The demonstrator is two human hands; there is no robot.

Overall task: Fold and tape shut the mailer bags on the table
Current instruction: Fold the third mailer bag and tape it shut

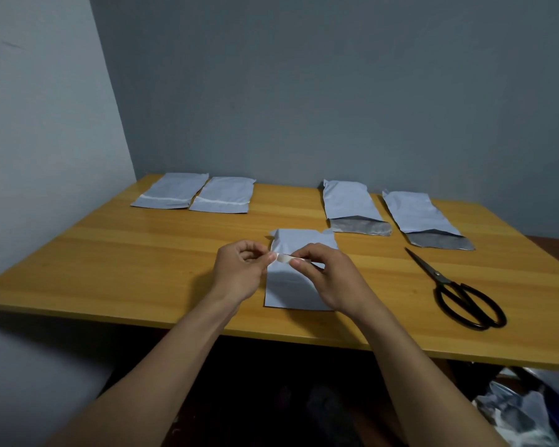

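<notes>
Centre mailer bag [291, 291] lies flat on table [142, 259] near front edge, long axis running from person twd wall, far end crumpled. L hand [239, 269] & R hand [328, 279] are over it, each pinching one end of a short tape strip [283, 258] w/ thumb & forefinger; strip runs left-right, across bag's long axis. Far left: 2 taped bags [170, 191] [223, 195] side by side. Far right: 2 open bags [349, 204] [420, 214], silver mouths twd person. Scissors [455, 288] lie right of centre bag, tips pointing away & left
</notes>
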